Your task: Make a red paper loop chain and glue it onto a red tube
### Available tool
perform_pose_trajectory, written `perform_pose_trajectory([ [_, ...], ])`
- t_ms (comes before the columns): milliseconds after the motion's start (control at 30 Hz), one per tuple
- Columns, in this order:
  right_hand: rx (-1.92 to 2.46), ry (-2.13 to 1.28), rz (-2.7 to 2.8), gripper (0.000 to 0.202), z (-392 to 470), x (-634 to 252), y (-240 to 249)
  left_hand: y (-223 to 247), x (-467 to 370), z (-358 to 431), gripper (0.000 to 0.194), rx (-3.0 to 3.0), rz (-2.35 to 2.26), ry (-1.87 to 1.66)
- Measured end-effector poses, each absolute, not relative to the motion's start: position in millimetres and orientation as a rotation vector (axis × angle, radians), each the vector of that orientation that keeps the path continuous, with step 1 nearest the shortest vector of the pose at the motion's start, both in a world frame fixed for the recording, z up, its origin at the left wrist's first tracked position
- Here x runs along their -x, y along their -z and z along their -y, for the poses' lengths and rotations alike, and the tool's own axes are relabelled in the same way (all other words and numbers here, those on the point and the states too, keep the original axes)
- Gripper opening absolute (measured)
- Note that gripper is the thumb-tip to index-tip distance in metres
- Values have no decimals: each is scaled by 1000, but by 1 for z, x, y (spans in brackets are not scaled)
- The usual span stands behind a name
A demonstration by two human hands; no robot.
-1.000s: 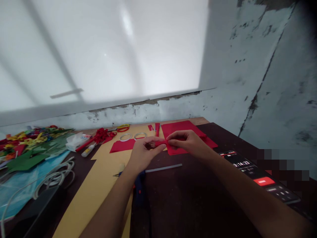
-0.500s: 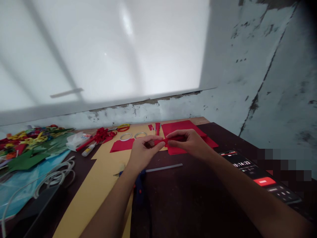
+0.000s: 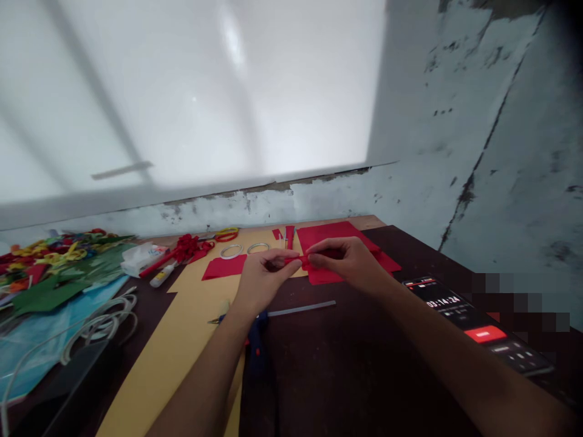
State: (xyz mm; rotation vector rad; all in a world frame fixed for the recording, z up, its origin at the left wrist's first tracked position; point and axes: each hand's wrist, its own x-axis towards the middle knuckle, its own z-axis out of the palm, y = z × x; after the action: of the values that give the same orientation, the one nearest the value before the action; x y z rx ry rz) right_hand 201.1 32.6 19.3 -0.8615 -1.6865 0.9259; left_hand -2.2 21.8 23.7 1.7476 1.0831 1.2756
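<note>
Left fingers (image 3: 289,271) shifted; forearm (image 3: 210,364) overlaps glue gun (image 3: 257,346).

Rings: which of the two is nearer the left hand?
The ring on the right, just beyond the left hand; the other ring lies farther left.

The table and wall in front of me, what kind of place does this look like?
Probably a makeshift craft workspace: there's a blue glue gun on the dark table, red sheets and yellow-handled scissors, against a wall with peeling paint.
</note>
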Motion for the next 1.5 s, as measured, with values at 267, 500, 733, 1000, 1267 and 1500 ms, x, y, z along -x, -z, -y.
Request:
perform_pose_trajectory([
  [267,847,-772,1741,16,-31,-200,-19,-22,3,-24,23,-1572,-1016,-1317],
  [500,824,-771,1760,18,-30,-198,-19,-22,4,-22,22,-1584,-1061,-1306],
  [733,819,-758,1781,14,-30,-199,-21,-25,3,-22,21,-1589,-1066,-1283],
  [1000,811,-754,1773,13,-30,-198,-20,-25,2,-22,22,-1549,-1008,-1303],
  [1267,856,-752,1768,13,-29,-200,-22,-26,3,-23,25,-1477,-1006,-1310],
  [1500,854,-797,1743,17,-30,-200,-22,-24,3,-23,24,-1515,-949,-1296],
])
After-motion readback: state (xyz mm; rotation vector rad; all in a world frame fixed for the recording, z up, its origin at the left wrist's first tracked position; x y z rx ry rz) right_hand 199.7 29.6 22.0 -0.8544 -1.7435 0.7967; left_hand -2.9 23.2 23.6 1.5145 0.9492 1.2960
